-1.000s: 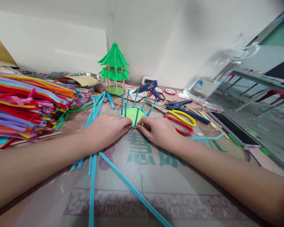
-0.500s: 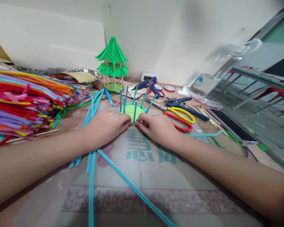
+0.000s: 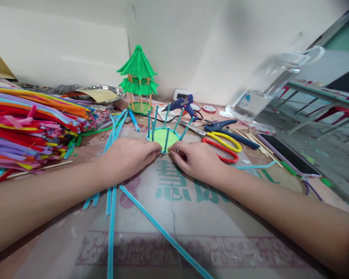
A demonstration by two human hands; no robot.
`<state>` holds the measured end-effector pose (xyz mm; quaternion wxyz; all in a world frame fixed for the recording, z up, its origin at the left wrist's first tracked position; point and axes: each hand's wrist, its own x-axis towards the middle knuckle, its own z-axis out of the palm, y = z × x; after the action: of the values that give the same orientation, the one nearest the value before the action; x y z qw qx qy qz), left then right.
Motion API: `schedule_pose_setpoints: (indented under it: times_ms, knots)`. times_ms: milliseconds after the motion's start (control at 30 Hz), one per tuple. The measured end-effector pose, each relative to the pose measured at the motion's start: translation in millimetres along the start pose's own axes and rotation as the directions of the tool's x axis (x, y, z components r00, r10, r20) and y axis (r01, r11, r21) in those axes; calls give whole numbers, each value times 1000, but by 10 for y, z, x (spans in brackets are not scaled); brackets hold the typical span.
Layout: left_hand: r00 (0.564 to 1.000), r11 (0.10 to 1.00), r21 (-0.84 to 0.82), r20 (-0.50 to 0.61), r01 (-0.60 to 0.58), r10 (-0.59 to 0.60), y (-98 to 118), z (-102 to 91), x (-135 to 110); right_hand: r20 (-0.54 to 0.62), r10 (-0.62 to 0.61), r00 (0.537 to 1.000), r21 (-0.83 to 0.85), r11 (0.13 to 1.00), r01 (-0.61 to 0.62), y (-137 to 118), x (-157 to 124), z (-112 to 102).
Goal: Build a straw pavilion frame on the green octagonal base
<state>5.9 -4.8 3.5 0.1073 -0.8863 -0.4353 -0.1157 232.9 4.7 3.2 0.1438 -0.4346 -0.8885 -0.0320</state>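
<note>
Hardly any change vs 0.5 s ago: both hands drop a touch in view, R fingertips tuck closer under the front post, disc hasn't shifted. Disc lies flat on the cardboard mid-table, w/ blue posts standing round its edge, splayed outward, and a rim strip hugging it. L hand rests knuckles-up at the near-left edge, fingers curled, tips against the rim; can't tell if it pinches anything. R hand has thumb & index closed tight on the rim strip right by the front post; other fingers folded.

Judgement: step = seating the strip against the disc on the near side. To do it well, I keep L tips pressing the disc down so it doesn't spin or lift, and keep the R pinch low at the base, not up the post, since posts look easy to tip. Press inward, not sideways. Loose strips run under L wrist, so no dragging. Scissors sit just beside R hand, glue gun behind the disc; wrist stays off both.
</note>
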Motion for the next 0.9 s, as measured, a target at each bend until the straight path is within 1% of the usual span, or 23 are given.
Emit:
schedule_pose_setpoints:
  times_ms: [200,333,567,667,700,767,833,900]
  knots:
    - [1000,1000,29,16,0,0,-7,16,4,-9,-2,1000,7,1000,3,1,0,-2]
    - [1000,999,32,-4,-13,13,-14,30,-1,-7,-12,1000,-1,1000,12,9,3,12]
    - [999,999,5,20,32,-32,-14,34,34,-27,-25,999,7,1000,25,16,3,30]
    - [998,999,-23,49,40,-39,-14,27,40,-115,-13,993,108,994,25,-1,-34,-10]
    - [997,999,-29,60,43,-42,-13,24,42,-165,-14,986,155,987,40,-8,-47,-33]
    - [996,998,-37,72,48,-45,-12,19,47,-256,-53,965,209,972,109,-20,-65,-83]
    - [997,998,-47,72,43,-39,-10,20,51,-297,-124,947,185,965,185,-31,-67,-125]
    - [998,998,-56,61,35,-31,-9,26,50,-287,-168,943,129,969,212,-40,-57,-148]
